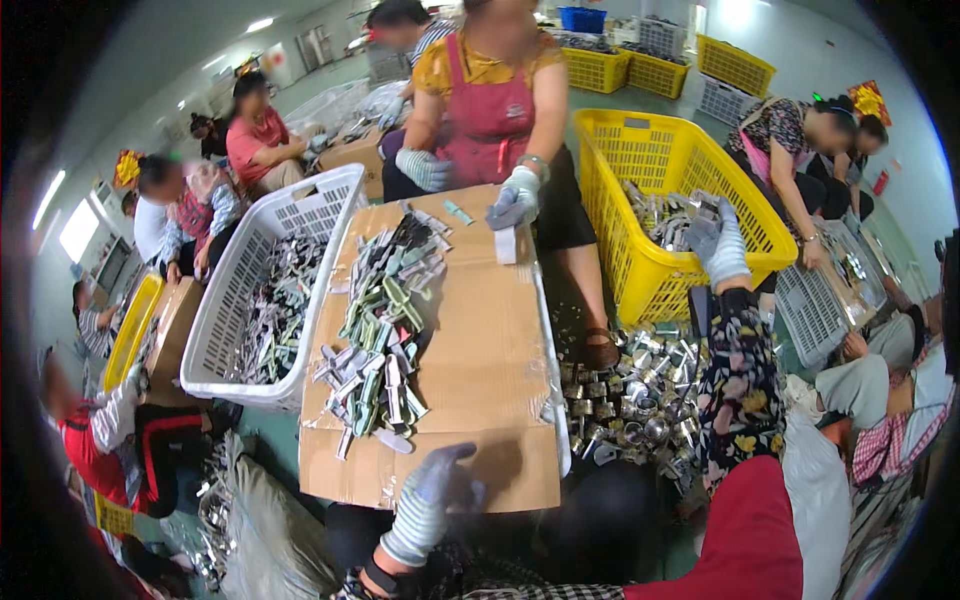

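My left hand (pixel 430 503), in a striped glove with a grey palm, hovers over the near edge of a cardboard sheet (pixel 490 400). Its fingers are apart and nothing shows in them. A pile of green, grey and white plastic handle-like pieces (pixel 385 325) lies on the cardboard beyond it. My right hand (pixel 718 245), gloved alike, reaches over the near right rim of a yellow basket (pixel 640 290). Its fingers look stretched out, close to the shiny metal pieces (pixel 665 215) inside. Whether a fingertip touches one is unclear.
A white basket (pixel 335 200) of similar plastic pieces stands left of the cardboard. Metal cup-shaped parts with stems (pixel 640 405) lie heaped on the floor, right of it. Opposite sits a person in a red apron (pixel 490 100), one gloved hand (pixel 518 197) on a grey piece. Others work around.
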{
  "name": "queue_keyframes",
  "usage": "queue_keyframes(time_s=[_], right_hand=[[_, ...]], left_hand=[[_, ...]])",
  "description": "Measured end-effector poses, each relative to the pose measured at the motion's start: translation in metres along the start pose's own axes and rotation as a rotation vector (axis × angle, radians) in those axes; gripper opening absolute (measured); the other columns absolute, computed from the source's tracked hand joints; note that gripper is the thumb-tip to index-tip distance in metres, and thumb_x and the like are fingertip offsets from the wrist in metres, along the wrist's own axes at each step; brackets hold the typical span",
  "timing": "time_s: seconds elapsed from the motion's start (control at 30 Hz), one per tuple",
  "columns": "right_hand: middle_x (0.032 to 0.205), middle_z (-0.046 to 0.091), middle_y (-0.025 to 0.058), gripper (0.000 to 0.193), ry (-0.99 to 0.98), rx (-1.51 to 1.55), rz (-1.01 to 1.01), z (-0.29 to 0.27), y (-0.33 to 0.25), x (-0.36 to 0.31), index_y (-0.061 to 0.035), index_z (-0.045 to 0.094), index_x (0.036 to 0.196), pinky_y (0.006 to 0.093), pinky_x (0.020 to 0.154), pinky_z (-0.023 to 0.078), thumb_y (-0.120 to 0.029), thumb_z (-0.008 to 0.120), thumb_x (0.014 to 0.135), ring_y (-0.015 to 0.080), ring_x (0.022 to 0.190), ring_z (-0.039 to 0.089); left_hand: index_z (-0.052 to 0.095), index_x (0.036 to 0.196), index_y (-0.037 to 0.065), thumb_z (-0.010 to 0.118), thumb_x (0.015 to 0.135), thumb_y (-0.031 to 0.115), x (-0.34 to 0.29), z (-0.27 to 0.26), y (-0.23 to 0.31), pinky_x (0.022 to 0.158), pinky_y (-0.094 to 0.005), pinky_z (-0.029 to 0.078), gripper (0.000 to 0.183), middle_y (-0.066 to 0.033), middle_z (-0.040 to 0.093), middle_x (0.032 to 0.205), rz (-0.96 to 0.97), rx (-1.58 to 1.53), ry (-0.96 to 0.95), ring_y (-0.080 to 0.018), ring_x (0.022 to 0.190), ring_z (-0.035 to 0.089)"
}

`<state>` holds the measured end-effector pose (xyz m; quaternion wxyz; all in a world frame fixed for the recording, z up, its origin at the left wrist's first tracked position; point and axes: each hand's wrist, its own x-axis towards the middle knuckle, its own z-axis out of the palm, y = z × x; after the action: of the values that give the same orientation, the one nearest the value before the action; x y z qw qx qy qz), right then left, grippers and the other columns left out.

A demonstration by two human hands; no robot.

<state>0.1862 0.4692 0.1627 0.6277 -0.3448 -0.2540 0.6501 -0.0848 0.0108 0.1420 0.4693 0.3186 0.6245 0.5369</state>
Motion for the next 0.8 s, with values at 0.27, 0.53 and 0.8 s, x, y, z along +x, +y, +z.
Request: queue_keyframes(time_s=[0.27, 0.53, 0.8], right_hand=[[0.1, 0.065, 0.0108, 0.027, -0.623, -0.741, 0.175, -0.014, 0.048, -0.262, 0.0007, 0.062, 0.103, 0.0299, 0.082, 0.05, -0.021, 0.056, 0.089, 0.0197, 0.09, 0.062], [0.087, 0.068, 0.0146, 0.018, -0.863, -1.172, -0.275, -0.042, 0.091, -0.354, -0.0029, 0.065, 0.095, 0.0298, 0.067, 0.053, -0.007, 0.068, 0.077, 0.0224, 0.077, 0.068], [0.081, 0.067, 0.0137, 0.017, -0.719, -1.063, -0.395, -0.057, 0.094, -0.347, -0.0035, 0.065, 0.088, 0.0338, 0.065, 0.052, -0.004, 0.07, 0.072, 0.0282, 0.071, 0.065]], left_hand=[[0.043, 0.126, -0.001, 0.037, 0.096, 0.041, 0.087, 0.015, 0.065, 0.04, -0.0224, 0.027, 0.051, -0.0031, 0.045, 0.053, 0.593, 0.196, -0.262, -0.0094, 0.039, 0.036], [0.047, 0.114, 0.005, 0.051, 0.083, 0.062, 0.255, 0.043, 0.096, 0.075, -0.0447, 0.047, 0.064, -0.0114, 0.058, 0.094, -0.142, -0.536, -0.151, -0.0274, 0.084, 0.057], [0.055, 0.093, 0.009, 0.047, 0.078, 0.072, 0.327, 0.071, 0.083, 0.068, -0.0467, 0.047, 0.065, -0.0072, 0.055, 0.08, -0.235, -0.573, -0.176, -0.0254, 0.074, 0.055]])
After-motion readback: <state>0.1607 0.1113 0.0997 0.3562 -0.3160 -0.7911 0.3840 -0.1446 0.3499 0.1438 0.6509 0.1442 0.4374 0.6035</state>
